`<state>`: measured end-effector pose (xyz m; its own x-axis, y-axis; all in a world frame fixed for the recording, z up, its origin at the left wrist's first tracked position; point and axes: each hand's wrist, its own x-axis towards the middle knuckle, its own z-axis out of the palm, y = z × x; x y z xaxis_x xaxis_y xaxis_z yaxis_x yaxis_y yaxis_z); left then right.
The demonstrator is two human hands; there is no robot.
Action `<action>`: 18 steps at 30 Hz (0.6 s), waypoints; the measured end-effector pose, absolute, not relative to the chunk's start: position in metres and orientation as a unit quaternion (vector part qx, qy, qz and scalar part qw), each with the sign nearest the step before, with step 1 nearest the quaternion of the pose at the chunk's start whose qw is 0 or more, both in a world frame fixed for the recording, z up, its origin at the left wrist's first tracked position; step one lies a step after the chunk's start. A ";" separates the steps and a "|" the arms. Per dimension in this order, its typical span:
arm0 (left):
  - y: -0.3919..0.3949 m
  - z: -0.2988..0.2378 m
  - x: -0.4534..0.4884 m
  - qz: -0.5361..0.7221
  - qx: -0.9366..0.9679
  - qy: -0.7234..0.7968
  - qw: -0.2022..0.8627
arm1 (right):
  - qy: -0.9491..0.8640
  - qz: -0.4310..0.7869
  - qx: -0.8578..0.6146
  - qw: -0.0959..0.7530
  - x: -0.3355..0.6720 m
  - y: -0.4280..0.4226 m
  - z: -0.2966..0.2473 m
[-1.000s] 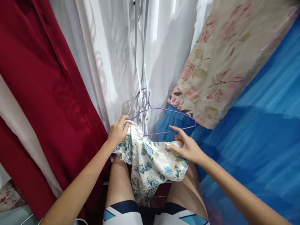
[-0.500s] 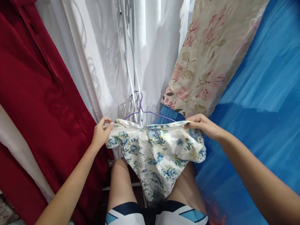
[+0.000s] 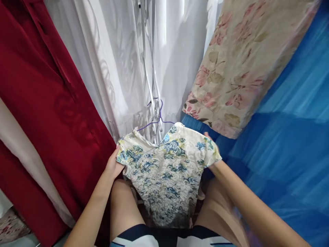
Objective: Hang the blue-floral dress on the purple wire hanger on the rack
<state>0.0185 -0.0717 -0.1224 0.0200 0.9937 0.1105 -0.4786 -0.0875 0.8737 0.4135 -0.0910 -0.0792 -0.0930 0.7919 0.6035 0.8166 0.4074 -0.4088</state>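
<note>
A small white garment with a blue flower print (image 3: 164, 168) hangs on a purple wire hanger (image 3: 159, 118), spread out in front of my knees. The hanger's hook sits on a white metal bar (image 3: 149, 68) before the sheer white curtain. My left hand (image 3: 113, 166) rests against the garment's left sleeve, its fingers tucked behind the cloth. My right hand (image 3: 213, 161) is under the right sleeve, mostly hidden by the fabric, only a fingertip showing above the edge.
Dark red cloth (image 3: 43, 96) hangs at the left. A sheer white curtain (image 3: 115, 61) fills the middle. A beige cloth with pink flowers (image 3: 239, 61) hangs at the upper right, over bright blue tulle (image 3: 288, 144). My bare knees and striped shorts (image 3: 144, 238) are below.
The garment went from bunched in my hands to pulled over both ends of the hanger and hanging flat. Both hands have dropped from its top edge to the sleeves.
</note>
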 end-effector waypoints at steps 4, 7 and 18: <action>-0.085 -0.107 0.020 0.697 0.354 0.351 0.516 | -0.641 0.346 -0.461 0.506 0.426 -0.119 -0.066; -0.085 -0.070 0.022 0.737 0.384 0.325 0.451 | -0.560 0.495 -0.412 0.521 0.419 -0.141 -0.040; -0.114 -0.041 0.074 0.414 0.824 0.368 -0.115 | -0.560 0.460 -0.402 0.560 0.394 -0.259 -0.087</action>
<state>0.0740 -0.1135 -0.0415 0.3856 0.5119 0.7676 0.7029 -0.7019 0.1150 0.3941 -0.2588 -0.0865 -0.0497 0.9652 0.2568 -0.0655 0.2534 -0.9651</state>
